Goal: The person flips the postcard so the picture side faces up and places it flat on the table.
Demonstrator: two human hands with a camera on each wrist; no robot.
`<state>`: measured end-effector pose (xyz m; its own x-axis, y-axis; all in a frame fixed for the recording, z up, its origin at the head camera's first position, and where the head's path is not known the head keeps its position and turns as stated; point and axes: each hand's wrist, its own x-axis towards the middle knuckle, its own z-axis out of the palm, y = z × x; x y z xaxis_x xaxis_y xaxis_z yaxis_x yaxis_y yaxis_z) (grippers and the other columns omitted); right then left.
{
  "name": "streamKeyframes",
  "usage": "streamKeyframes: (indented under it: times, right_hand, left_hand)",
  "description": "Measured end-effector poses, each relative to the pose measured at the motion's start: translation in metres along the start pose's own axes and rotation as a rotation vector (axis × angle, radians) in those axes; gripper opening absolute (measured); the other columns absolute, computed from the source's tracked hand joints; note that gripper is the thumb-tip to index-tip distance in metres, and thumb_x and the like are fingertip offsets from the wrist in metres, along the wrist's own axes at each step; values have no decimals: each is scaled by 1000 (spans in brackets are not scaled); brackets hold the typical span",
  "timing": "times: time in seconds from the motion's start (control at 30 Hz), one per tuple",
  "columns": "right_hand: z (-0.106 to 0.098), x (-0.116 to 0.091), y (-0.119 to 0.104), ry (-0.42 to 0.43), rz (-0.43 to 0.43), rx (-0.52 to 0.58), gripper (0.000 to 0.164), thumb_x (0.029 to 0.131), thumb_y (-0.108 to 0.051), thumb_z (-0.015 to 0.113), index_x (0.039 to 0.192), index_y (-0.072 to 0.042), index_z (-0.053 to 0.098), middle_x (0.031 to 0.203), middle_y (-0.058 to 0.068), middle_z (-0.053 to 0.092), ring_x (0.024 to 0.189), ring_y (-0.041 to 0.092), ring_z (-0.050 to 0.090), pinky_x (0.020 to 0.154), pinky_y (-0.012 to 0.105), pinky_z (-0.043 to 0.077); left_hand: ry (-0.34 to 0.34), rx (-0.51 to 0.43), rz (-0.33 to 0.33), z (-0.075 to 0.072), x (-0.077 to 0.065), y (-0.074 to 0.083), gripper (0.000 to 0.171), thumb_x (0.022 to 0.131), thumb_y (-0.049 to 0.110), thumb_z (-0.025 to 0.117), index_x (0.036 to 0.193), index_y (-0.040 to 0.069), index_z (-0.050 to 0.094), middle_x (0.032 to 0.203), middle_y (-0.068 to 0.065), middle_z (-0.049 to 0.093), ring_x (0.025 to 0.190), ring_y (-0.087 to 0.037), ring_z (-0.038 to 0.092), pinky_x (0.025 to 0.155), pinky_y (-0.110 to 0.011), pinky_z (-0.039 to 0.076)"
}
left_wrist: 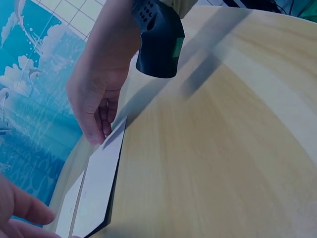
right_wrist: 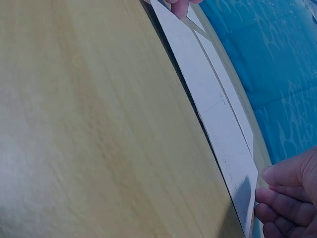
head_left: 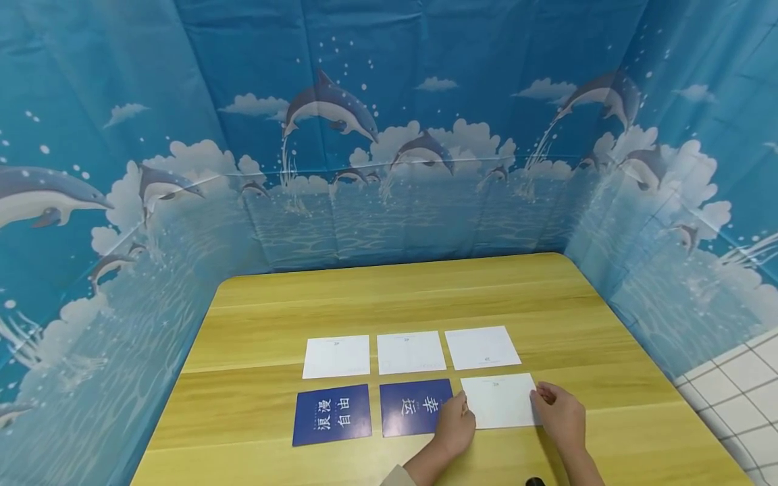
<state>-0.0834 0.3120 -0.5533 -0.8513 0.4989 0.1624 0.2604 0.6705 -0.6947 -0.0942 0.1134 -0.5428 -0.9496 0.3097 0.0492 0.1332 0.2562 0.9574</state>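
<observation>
A white postcard [head_left: 501,403] with small print near its top edge lies between my two hands, at the right end of the front row. My left hand [head_left: 456,425] holds its left edge and overlaps the blue postcard beside it. At its right edge, my right hand [head_left: 560,413] pinches the side with curled fingers. Seen from the right wrist, a dark strip shows under the postcard's near edge [right_wrist: 213,129], and my right thumb and fingers [right_wrist: 287,198] are at its corner. The left wrist view shows part of my left hand [left_wrist: 22,210] at the other end.
Two blue postcards with white characters, one on the far left [head_left: 333,415] and one in the middle [head_left: 407,408], continue the front row. Behind lie three white postcards [head_left: 336,356]. The wooden table [head_left: 243,317] is backed by a dolphin-print curtain [head_left: 389,202].
</observation>
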Motion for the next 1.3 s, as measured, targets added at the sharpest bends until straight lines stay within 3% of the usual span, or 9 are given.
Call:
streamKeyframes:
  times: [0.07,0.13,0.23,0.33,0.57,0.73,0.9,1.13,1.3]
  right_hand:
    - [0,1,0,0,-7,4,24,79,-6,65,96,11,65,84,19,67,78,32,62,56,23,45]
    - [0,1,1,0,-9,1,25,79,-6,66,96,12,65,84,19,67,78,32,62,57,25,46]
    - [0,1,2,3,-12,0,28,78,-8,69,97,12,65,86,20,67,78,33,62,61,33,48]
    - [1,0,1,9,-12,-2,33,75,-10,73,98,12,65,89,22,66,81,35,62,66,42,49]
    - [6,-1,0,32,-11,20,38,71,-9,77,100,12,64,93,24,65,84,37,62,70,45,48]
    - [9,-1,1,47,-5,21,39,71,-9,78,101,12,64,93,23,65,85,37,62,71,46,48]
    - [7,1,2,31,-6,8,39,70,-10,78,99,12,64,88,22,66,82,35,62,70,45,48]
    - [-3,10,3,-85,-25,-26,42,69,-11,77,98,15,62,78,15,64,76,32,59,69,42,46]
    - [-12,14,2,-203,33,-17,46,72,-11,75,106,16,59,76,9,63,71,21,54,61,31,43]
  left_hand:
    - [25,3,9,0,0,-1,28,77,-6,45,98,-21,55,72,-12,55,82,-24,57,75,-30,45]
    - [49,17,19,1,0,-3,38,77,-4,50,110,-22,52,90,-23,60,96,-32,57,84,-37,45]
    - [63,37,20,3,4,-6,17,75,-4,56,87,-14,59,80,-15,59,77,-21,57,69,-29,46]
    - [107,62,30,5,9,-9,10,67,-6,61,69,-2,52,63,-1,41,61,-9,37,55,-22,32]
    - [268,114,46,13,18,-10,25,53,-14,61,72,1,56,70,3,44,67,-8,39,59,-23,35]
    - [306,132,94,17,22,-13,28,48,-17,54,62,6,46,62,5,38,60,-7,32,52,-19,27]
    - [303,157,94,18,23,-13,30,49,-19,55,64,6,52,63,5,39,61,-5,33,54,-18,28]
    - [292,146,149,16,23,-12,36,54,-20,62,55,7,38,59,7,26,60,-5,27,55,-18,22]
    - [321,154,173,17,21,-15,35,61,-12,72,54,9,44,60,9,34,61,-2,33,56,-17,30]
